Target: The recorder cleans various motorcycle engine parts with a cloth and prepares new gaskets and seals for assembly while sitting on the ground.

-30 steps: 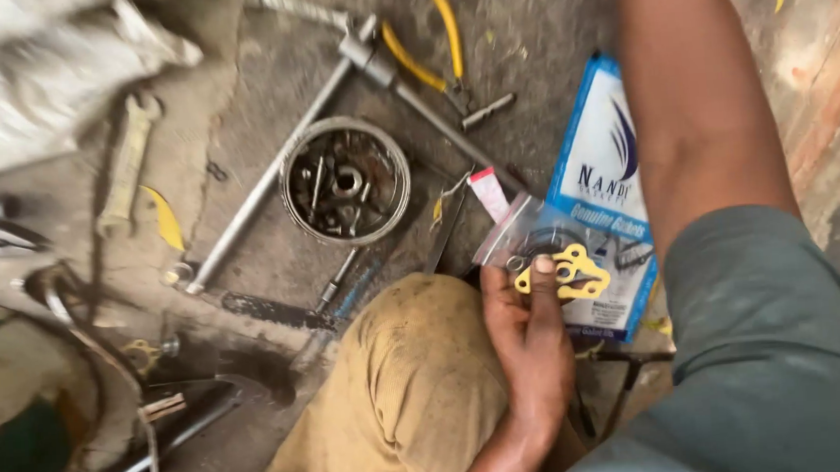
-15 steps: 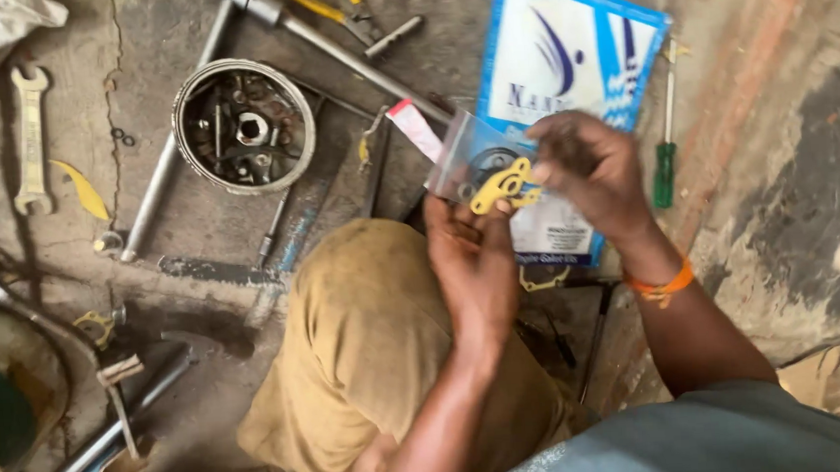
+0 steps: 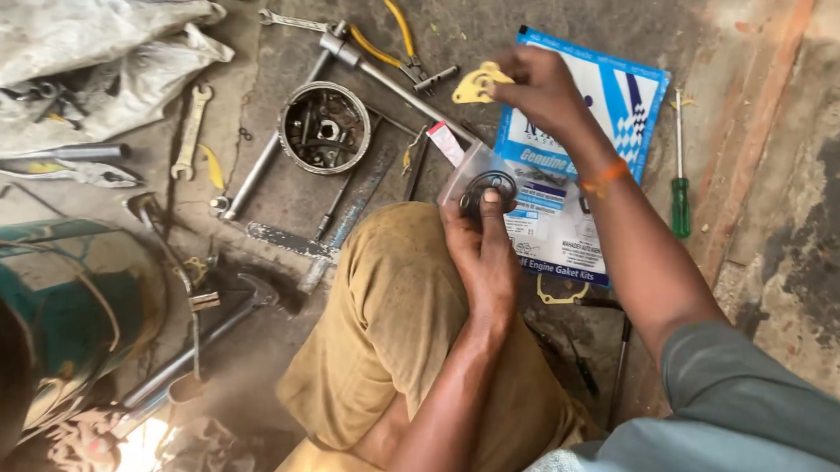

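Observation:
My left hand [image 3: 482, 247] rests on my knee and holds a small clear plastic bag [image 3: 480, 186] with black rubber rings inside. My right hand [image 3: 539, 85] is stretched out over the floor and pinches a small yellow gasket [image 3: 477, 85] by its edge. Under both hands lies a blue and white gasket kit card [image 3: 590, 148]. Another yellow gasket [image 3: 560, 295] pokes out below the card.
On the dirty floor sit a round metal drum full of small parts [image 3: 323, 128], a long socket wrench [image 3: 269, 158], yellow-handled pliers [image 3: 398, 38], spanners [image 3: 190, 129], and a green screwdriver [image 3: 680, 201] at right. White sacks [image 3: 60, 64] lie top left; a green tank [image 3: 55, 307] at left.
My right hand has pulled the yellow gasket out of the clear bag and lifted it away toward the pliers. The left hand keeps the bag on my knee.

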